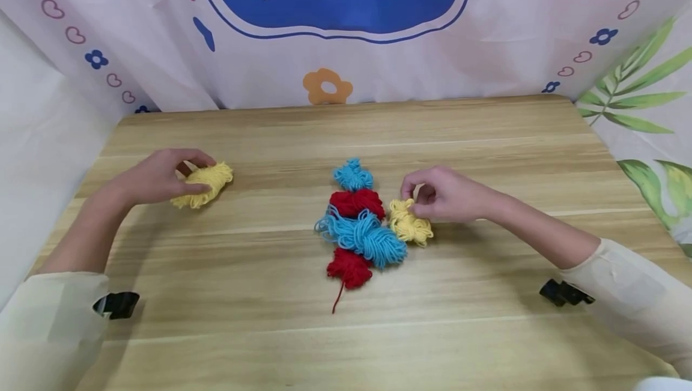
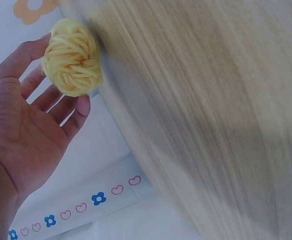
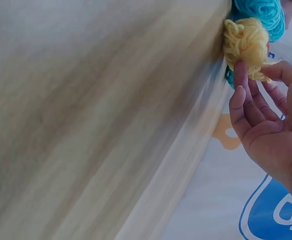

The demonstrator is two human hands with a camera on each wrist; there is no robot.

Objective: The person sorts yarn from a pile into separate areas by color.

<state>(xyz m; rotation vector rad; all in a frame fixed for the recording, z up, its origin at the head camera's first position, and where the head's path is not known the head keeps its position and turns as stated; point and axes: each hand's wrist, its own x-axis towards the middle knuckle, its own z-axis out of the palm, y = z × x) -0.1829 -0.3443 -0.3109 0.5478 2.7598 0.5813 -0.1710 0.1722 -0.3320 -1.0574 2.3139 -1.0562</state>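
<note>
Parted centrally on the surface (image 1: 254, 307) by adjoining red yarn (image 1: 349, 268) and blue yarn (image 1: 373, 239). Angled inward, pinching yellow yarn (image 1: 213, 184) near the left edge with left hand (image 1: 157, 176), second yellow bundle (image 1: 409, 227) beside the blue with right hand (image 1: 454, 194).

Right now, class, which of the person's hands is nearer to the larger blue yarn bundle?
The right hand: it pinches a yellow bundle just right of the larger blue yarn bundle. The left hand holds another yellow bundle, far off to the left.

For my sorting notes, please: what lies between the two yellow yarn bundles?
From the left yellow bundle, the head view shows bare tabletop, then the upper red bundle and larger blue bundle.
</note>
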